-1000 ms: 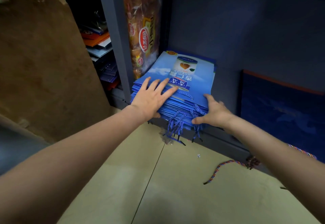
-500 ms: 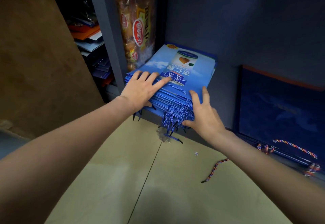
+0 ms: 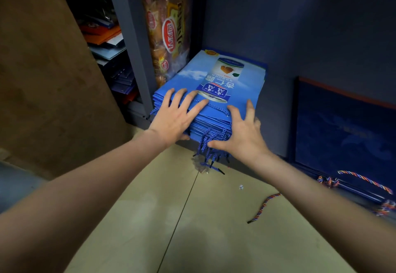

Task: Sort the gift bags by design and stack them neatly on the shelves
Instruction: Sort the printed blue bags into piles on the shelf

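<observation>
on shelf [image 3: 276, 109]: both hands [image 3: 173, 120] press blue bag stack [image 3: 242, 84].

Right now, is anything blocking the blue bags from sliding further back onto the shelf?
Nothing visible. Both hands, left and right, press the stack of blue bags; behind it only dark shelf wall shows.

A single head-worn wide-angle view looks forward and steeply down from above the person's own forearms, which enter from 7 and 5 o'clock. It faces a low shelf [image 3: 214, 146] opening close ahead, toward 12 o'clock, with tan floor [image 3: 171, 219] filling the lower half. Edges bow from the lens; the 3 o'clock side is slightly blurred
</observation>
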Motion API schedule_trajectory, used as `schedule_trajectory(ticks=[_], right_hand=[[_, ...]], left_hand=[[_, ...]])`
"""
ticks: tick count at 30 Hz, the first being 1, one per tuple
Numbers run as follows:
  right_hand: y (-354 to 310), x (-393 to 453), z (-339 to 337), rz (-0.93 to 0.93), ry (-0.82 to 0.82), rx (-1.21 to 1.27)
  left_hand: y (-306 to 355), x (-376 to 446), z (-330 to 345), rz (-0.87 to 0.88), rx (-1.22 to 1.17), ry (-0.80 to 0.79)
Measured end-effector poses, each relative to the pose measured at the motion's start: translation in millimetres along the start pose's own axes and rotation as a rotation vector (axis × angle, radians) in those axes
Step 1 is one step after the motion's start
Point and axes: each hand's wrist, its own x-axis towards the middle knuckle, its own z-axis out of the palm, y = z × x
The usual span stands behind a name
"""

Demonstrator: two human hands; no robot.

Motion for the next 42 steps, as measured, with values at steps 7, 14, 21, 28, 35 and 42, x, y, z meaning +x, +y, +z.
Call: schedule_trajectory(ticks=[7,14,21,28,35,42], right_hand=[[10.9,-1.5,20.2,-0.149,0.158,-0.473],[25.0,-8.8,30.6,-0.225,0.292,-0.540],[52.2,0.5,0.2,-0.317,0.398,-0.631],[41.0,-7.6,-0.4,-0.335,0.211,-0.564],[-3.7,4.1,-4.5,-0.353,0.242,-0.524],[4.1,16.0,-0.9,-0.351,0.178,-0.684]], left_hand=[[-5.1,0.4,7.1,0.028,0.052,0.102],[-16.6,4.0,14.6,0.115,-0.038,0.258],[3.1,11.5,8.0,0.016,-0.060,0.318],[6.4,2.8,11.3,-0.067,0.025,0.151],[-23.0,-6.6,10.6,-0.150,-0.086,0.132],[-18.4,-7.2,5.7,-0.099,-0.027,0.101]])
